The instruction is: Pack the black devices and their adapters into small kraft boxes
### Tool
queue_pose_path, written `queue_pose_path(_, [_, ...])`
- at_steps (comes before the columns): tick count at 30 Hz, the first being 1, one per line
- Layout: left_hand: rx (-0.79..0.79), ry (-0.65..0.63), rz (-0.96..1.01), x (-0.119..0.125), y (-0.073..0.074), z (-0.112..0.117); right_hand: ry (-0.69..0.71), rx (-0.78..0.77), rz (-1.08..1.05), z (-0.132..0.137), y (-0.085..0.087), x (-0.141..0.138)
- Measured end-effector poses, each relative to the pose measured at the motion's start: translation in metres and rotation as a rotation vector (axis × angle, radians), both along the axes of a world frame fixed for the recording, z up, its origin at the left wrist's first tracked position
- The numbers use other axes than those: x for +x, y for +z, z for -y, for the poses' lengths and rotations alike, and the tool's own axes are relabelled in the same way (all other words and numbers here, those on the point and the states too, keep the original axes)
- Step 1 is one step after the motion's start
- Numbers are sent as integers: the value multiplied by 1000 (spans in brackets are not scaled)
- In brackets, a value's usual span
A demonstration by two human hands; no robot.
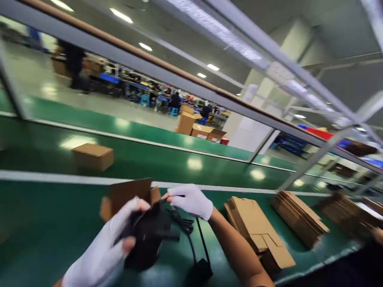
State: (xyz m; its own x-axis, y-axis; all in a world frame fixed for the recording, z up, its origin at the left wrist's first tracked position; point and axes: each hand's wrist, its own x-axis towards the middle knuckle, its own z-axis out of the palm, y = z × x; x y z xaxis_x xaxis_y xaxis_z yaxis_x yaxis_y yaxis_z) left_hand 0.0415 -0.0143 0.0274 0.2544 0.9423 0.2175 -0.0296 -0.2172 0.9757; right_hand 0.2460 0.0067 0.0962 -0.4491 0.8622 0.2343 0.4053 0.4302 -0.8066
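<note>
My left hand [104, 249], in a white glove with the fingertips bare, is wrapped around a black device [148, 235] low in the head view. My right hand [190, 199], also gloved, pinches the black cable [191, 235] that trails from the device down to a black plug block [202, 271] on the green table. Just behind the device stands an open brown cardboard box [125, 195] with its flaps up.
Stacks of flattened cardboard boxes [257, 229] [299, 215] lie to the right on the green table [44, 223]. A closed small box [93, 156] rides the green conveyor behind. Metal frame rails [311, 163] cross overhead. Workers and cartons [191, 121] show far behind.
</note>
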Motion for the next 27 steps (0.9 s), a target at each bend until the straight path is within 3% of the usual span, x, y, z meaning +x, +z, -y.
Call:
queue_pose_path(3, [71, 88, 68, -15, 11, -2, -30, -125, -25, -1, -20, -17])
queue_pose_path(9, [266, 237, -105, -27, 9, -6, 107, -413, -218, -15, -26, -41])
queue_pose_path(11, [283, 311, -143, -31, 7, -6, 124, -450, -274, -24, -30, -51])
queue_pose_path(14, [289, 364, -149, -41, -1, -10, 57, -409, -180, -31, -29, -67])
queue_pose_path(17, [412, 377, -164, -57, -22, -23, -40, -314, -2, -33, -23, -78])
queue_pose_path(20, [479, 429, -222, -71, -56, -42, -159, -140, 155, -39, -23, -83])
queue_pose_path(24, [230, 332, -304, -70, -102, -65, -207, 30, 425, -55, -38, -90])
queue_pose_path(27, [149, 288, -331, -62, -119, -72, -156, 160, 798, -65, -54, -99])
